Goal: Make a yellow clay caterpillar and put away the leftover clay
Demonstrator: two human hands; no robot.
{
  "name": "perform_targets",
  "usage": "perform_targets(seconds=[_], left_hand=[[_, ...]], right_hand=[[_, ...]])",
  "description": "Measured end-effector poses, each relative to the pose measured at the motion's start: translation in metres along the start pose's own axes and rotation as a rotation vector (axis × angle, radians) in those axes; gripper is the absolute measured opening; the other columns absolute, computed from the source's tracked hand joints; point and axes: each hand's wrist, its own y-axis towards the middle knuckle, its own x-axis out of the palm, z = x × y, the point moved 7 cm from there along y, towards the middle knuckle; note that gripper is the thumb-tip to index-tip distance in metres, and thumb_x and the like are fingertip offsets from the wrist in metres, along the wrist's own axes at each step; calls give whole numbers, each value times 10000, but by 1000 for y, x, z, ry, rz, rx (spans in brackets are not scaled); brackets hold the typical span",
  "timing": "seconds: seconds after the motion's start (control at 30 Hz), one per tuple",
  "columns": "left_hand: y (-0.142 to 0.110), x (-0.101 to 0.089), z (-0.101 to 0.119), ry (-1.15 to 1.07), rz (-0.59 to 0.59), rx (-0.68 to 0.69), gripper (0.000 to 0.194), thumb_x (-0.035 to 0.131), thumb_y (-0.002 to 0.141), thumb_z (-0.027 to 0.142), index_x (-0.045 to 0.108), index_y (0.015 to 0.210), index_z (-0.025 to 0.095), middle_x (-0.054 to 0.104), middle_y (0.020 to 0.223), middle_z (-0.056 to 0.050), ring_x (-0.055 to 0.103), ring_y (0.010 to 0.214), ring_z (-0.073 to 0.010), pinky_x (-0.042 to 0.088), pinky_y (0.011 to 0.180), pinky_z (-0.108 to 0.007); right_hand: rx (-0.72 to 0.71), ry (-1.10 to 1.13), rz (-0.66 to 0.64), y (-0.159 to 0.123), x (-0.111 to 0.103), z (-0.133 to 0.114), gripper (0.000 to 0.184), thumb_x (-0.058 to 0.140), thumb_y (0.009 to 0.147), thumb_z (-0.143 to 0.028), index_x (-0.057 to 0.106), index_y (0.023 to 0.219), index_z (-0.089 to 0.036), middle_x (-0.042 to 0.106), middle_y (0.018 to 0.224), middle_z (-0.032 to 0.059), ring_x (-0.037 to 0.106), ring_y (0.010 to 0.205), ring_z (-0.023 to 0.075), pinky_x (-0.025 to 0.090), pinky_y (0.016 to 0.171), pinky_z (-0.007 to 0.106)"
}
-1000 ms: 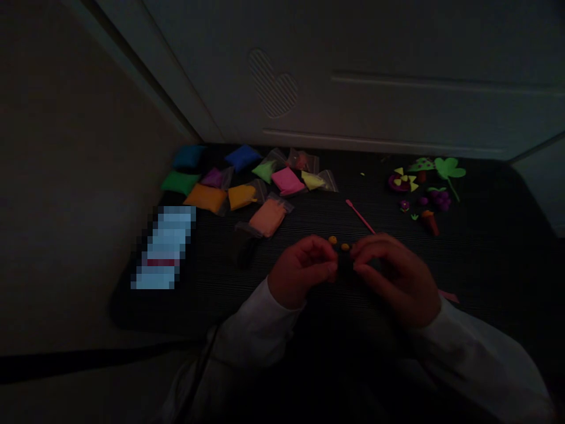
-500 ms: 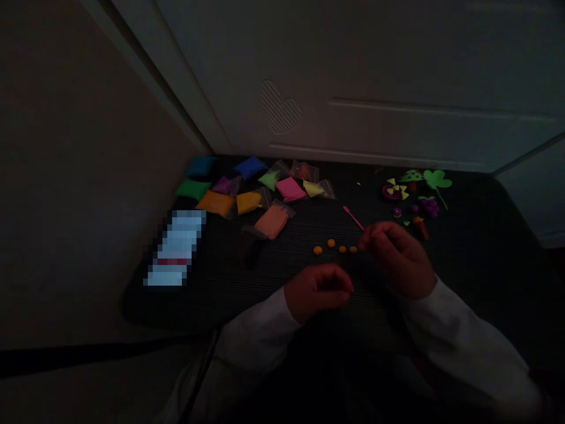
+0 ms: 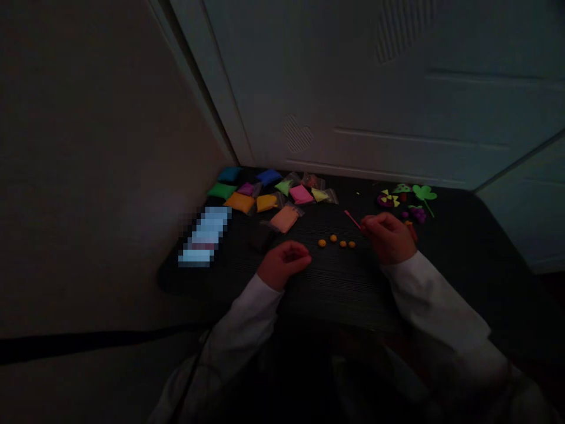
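Left hand (image 3: 285, 264) moved left from the orange balls (image 3: 343, 244), loosely curled; right hand (image 3: 388, 235) pinched near the pink stick (image 3: 351, 218) (too dark to tell either's hold). Orange balls midway between surface (image 3: 335, 294)'s near and far edges; probably light, soft: pinch sides gently.

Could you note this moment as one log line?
left hand: curled | right hand: near pink stick | four orange pieces: on dark table

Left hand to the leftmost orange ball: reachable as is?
Probably yes. The left hand is near the leftmost orange ball, with no object visible between them. Its fingers are curled, though; too dark to tell whether they hold anything.
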Motion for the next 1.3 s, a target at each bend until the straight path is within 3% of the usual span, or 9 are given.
perform_targets(seconds=[0.23,0.37,0.63,0.77,0.9,1.3], left_hand=[[-9,-30,13,102,143,132,273,741,543,258,600,747,144,633,706,-8,591,685,-122,476,675,-264],[-17,-37,22,177,217,217,300,725,566,267,593,803,139,638,753,-28,596,701,-131,483,692,-281],[-14,-13,23,466,209,342,247,652,658,256,584,871,150,592,848,-41,585,690,-129,486,669,-278],[2,-4,25,646,149,410,85,634,670,190,581,728,159,561,785,-20,561,700,-137,475,682,-293],[17,6,27,797,66,453,49,611,693,144,566,676,158,558,751,-22,542,739,-154,459,687,-294],[23,13,16,1015,-10,481,80,547,787,219,594,783,155,601,813,-47,521,840,-184,420,812,-351]], right_hand=[[-32,-11,-2,4,-2,6,261,741,514,-248,510,622,-192,600,637,-53,553,550,83,453,551,249],[-51,-26,-30,8,-3,8,303,753,495,-233,523,689,-200,572,600,-74,550,541,79,441,537,230],[-41,-87,-99,8,-5,13,316,748,554,-253,533,783,-218,637,627,-66,602,585,88,475,615,243],[-22,-133,-136,2,-1,12,309,730,593,-283,532,823,-225,665,652,-48,641,660,119,496,695,282],[15,-170,-175,-5,7,12,278,696,644,-319,552,861,-221,689,720,-16,656,725,137,504,738,306],[2,-231,-86,-19,4,-3,299,746,585,-192,550,806,-242,586,633,-60,571,594,85,483,572,209]])
